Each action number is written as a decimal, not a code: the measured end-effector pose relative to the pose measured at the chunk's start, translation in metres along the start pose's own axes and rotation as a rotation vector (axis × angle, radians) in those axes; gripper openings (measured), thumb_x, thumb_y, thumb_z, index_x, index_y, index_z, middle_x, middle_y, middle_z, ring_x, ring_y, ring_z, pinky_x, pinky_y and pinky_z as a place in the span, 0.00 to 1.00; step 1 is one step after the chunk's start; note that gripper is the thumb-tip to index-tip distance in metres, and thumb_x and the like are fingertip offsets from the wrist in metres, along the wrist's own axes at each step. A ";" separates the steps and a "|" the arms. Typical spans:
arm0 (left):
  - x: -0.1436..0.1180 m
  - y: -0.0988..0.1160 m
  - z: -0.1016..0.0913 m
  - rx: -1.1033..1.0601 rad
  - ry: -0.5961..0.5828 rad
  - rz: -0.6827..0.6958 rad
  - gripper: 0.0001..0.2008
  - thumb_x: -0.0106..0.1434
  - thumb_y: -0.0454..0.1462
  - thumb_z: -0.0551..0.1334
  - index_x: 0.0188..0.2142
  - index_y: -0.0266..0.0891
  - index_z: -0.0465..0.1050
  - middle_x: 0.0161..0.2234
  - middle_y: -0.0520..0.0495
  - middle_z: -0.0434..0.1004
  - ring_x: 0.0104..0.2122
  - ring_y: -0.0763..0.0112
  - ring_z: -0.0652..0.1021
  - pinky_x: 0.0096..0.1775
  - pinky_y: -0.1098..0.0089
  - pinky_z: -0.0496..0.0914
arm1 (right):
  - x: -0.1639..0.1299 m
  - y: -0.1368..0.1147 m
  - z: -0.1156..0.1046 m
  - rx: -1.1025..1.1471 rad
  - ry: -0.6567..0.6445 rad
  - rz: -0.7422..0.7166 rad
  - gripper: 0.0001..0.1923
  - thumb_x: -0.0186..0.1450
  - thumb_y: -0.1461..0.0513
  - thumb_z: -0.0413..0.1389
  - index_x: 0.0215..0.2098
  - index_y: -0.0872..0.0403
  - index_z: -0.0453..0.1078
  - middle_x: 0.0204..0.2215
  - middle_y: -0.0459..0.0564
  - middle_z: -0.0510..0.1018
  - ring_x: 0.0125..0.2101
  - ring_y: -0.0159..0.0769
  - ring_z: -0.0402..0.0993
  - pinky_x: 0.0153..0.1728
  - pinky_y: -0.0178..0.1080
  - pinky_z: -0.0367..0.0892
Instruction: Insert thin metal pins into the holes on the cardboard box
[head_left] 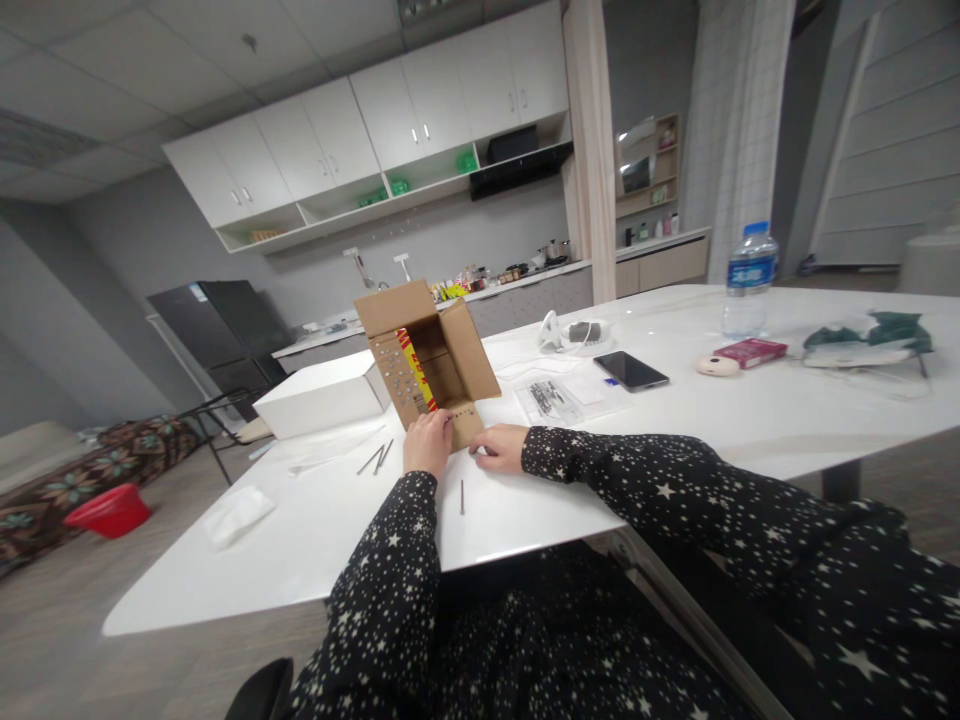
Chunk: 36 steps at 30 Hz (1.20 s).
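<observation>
An open cardboard box (401, 312) lies on its side on the white table, its opening turned towards me and its flaps spread. Small grey spots dot its left flap, and a few more mark the lower flap (466, 428). A yellow and red strip of tape runs along the left edge of the opening. My left hand (427, 443) is closed on the box where the left and lower flaps meet. Beside the lower flap's right corner rests my right hand (501, 447), fingers curled together; what they hold, if anything, is hidden. A thin nail-like rod (462, 497) lies just in front of my hands.
Several similar rods (381, 458) lie left of the box, near a crumpled tissue (238, 516). Behind stands a white box (319, 395). To the right are a plastic packet (559, 400), a phone (631, 371), a red pack (752, 352), a water bottle (748, 285) and a mask (862, 350).
</observation>
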<state>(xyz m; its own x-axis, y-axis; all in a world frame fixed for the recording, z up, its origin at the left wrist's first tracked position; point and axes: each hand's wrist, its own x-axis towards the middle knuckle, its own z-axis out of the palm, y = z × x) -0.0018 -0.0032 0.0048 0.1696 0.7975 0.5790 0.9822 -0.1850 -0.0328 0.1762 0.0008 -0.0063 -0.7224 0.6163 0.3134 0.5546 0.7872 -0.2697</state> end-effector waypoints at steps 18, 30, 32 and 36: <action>0.000 0.001 0.003 0.019 0.005 0.036 0.11 0.63 0.36 0.51 0.41 0.42 0.71 0.40 0.45 0.75 0.42 0.64 0.72 0.44 0.65 0.64 | -0.001 -0.001 0.000 0.020 -0.004 0.017 0.16 0.57 0.63 0.52 0.42 0.56 0.74 0.22 0.47 0.76 0.25 0.33 0.69 0.29 0.33 0.60; 0.000 0.006 0.003 0.020 0.023 -0.043 0.12 0.64 0.37 0.50 0.42 0.42 0.69 0.41 0.44 0.72 0.43 0.62 0.71 0.43 0.64 0.64 | 0.000 0.000 0.001 0.027 -0.011 0.021 0.17 0.57 0.62 0.52 0.42 0.56 0.74 0.21 0.46 0.75 0.24 0.32 0.68 0.28 0.32 0.59; -0.001 0.008 0.002 0.047 0.025 -0.049 0.12 0.64 0.38 0.50 0.43 0.42 0.68 0.41 0.43 0.71 0.43 0.61 0.70 0.43 0.63 0.63 | 0.001 -0.001 0.002 0.027 -0.013 0.025 0.16 0.57 0.62 0.52 0.42 0.56 0.74 0.21 0.46 0.74 0.24 0.32 0.68 0.28 0.32 0.59; -0.002 0.014 -0.003 0.122 0.020 -0.049 0.13 0.65 0.39 0.49 0.45 0.42 0.68 0.42 0.42 0.70 0.43 0.60 0.70 0.42 0.62 0.63 | 0.000 -0.002 0.002 0.027 -0.011 0.037 0.16 0.57 0.62 0.52 0.42 0.56 0.74 0.21 0.46 0.74 0.25 0.32 0.68 0.28 0.32 0.59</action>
<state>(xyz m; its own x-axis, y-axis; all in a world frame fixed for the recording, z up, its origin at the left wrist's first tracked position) 0.0110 -0.0088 0.0054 0.1211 0.7920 0.5984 0.9920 -0.0744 -0.1023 0.1744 -0.0002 -0.0072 -0.7064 0.6444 0.2930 0.5695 0.7632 -0.3055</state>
